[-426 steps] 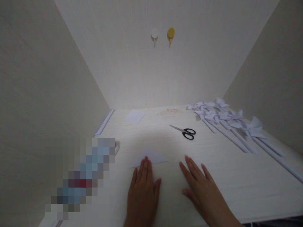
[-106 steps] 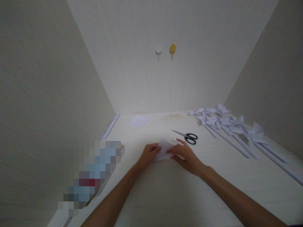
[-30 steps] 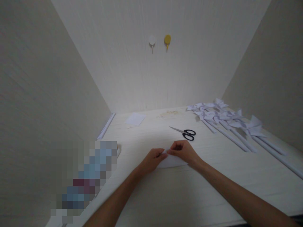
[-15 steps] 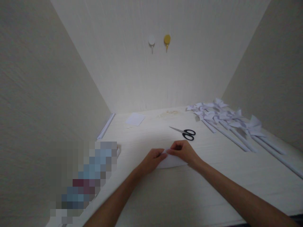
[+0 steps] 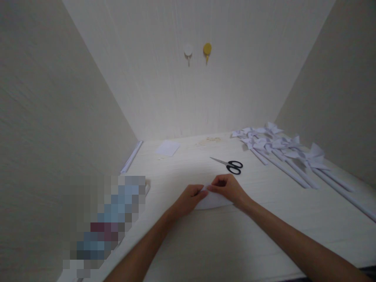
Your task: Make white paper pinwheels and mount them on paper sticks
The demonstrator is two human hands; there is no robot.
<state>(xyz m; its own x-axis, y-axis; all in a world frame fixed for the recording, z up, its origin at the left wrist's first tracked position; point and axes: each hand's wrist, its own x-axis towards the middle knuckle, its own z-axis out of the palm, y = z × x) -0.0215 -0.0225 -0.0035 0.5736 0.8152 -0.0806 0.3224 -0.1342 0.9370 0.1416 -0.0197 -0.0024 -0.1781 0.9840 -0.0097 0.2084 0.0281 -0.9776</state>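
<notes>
Pale wooden desk (image 5: 264, 235) between cream walls: left hand (image 5: 188, 199) and right hand (image 5: 227, 188) pinch the folded white paper (image 5: 213, 200) at near centre, folding seemingly midway, with scissors (image 5: 230, 164) untouched just beyond and finished paper pinwheels (image 5: 282, 147) far right.

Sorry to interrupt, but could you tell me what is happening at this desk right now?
A person is working a small piece of white paper on the pale desk. The left hand and right hand meet over it, fingertips pinching its upper edge while the rest lies on the desk. Black-handled scissors lie just beyond, untouched. To the right is a row of white paper pinwheels on paper sticks, and a flat paper square sits near the back wall.
</notes>
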